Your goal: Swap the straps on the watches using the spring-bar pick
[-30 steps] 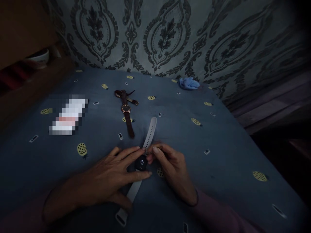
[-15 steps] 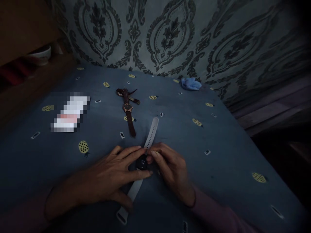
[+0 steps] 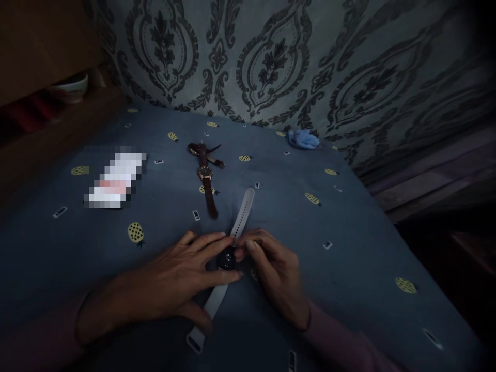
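A watch with a dark round face point(image 3: 226, 258) and a pale perforated strap point(image 3: 243, 212) lies stretched out on the table. My left hand point(image 3: 176, 274) lies over it, fingers on both sides of the face, holding it down against the cloth; the thumb is by the lower strap. At the right edge of the face, my right hand point(image 3: 277, 274) is closed in a pinch. Whatever its fingertips hold, if anything, is hidden. Beyond the hands lie a brown-strapped watch point(image 3: 205, 172) with a dark dial and, touching it, a second brown-strapped watch point(image 3: 194, 149).
A blurred-out phone-like slab point(image 3: 116, 181) lies to the left on the blue pineapple-print tablecloth point(image 3: 279, 206). At the back right is a crumpled blue cloth point(image 3: 303, 139). A bowl point(image 3: 72, 88) stands on the wooden shelf at left. Patterned wallpaper point(image 3: 217, 57) rises behind.
The view has shifted slightly. Both hands stay at the pale-strapped watch in nearly the same pose, and the other things lie where they were.
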Tool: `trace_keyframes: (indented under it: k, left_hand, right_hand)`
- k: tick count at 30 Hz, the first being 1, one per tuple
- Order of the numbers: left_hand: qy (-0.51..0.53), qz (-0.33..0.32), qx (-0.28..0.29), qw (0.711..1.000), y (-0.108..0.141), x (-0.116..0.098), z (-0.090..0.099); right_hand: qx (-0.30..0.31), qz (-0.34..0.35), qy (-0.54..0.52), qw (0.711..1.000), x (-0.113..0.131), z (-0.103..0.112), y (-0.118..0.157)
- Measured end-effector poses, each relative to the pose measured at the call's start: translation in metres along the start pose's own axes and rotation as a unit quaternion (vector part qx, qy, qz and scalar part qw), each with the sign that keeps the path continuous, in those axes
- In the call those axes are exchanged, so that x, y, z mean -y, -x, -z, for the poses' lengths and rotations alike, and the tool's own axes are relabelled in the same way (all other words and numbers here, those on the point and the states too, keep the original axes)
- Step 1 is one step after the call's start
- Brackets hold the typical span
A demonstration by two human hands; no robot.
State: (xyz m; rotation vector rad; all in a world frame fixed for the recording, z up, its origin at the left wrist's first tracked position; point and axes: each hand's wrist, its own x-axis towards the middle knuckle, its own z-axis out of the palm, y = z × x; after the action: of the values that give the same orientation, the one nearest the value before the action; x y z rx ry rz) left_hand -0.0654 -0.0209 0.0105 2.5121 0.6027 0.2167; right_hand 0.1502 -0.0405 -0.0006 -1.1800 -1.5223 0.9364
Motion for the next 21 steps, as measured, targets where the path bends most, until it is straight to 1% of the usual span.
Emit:
trace_keyframes:
  k: [5, 7, 9, 11, 13, 14, 15, 18, 19, 21]
  left_hand:
    - [0.0, -0.001, 0.014, 1.0, 0.0, 0.0, 0.002]
    - [0.0, 0.0, 0.011, 1.0, 0.0, 0.0, 0.001]
    - [0.001, 0.002, -0.001, 1.0, 0.001, 0.0, 0.0]
    - [0.001, 0.005, -0.008, 1.0, 0.002, 0.0, -0.002]
    - [0.0, 0.008, -0.001, 1.0, 0.002, -0.001, -0.001]
    - [-0.001, 0.011, 0.006, 1.0, 0.002, -0.002, 0.001]
    - [-0.003, 0.014, 0.015, 1.0, 0.002, -0.003, 0.002]
    - [-0.01, 0.019, 0.029, 0.999, 0.004, -0.008, 0.007]
    - [-0.008, 0.02, 0.024, 0.999, 0.006, -0.01, 0.008]
    - [0.006, 0.026, 0.002, 1.0, 0.011, -0.014, 0.006]
  right_hand:
    - [0.009, 0.014, 0.007, 1.0, -0.002, 0.0, 0.002]
    - [0.015, 0.025, 0.012, 1.0, -0.002, 0.001, 0.002]
    - [0.009, 0.016, 0.012, 1.0, -0.002, 0.002, 0.002]
    - [-0.018, -0.009, 0.015, 1.0, -0.002, 0.004, -0.001]
    - [-0.042, -0.025, 0.018, 0.999, -0.002, 0.007, -0.006]
    - [-0.04, -0.031, 0.013, 0.999, -0.001, 0.008, -0.009]
    - [-0.025, -0.041, -0.001, 0.999, -0.001, 0.009, -0.012]
    - [0.041, -0.124, -0.076, 0.989, 0.001, 0.008, -0.018]
    - [0.047, -0.153, -0.102, 0.982, 0.002, 0.007, -0.02]
    - [0.024, -0.19, -0.155, 0.969, 0.005, 0.003, -0.021]
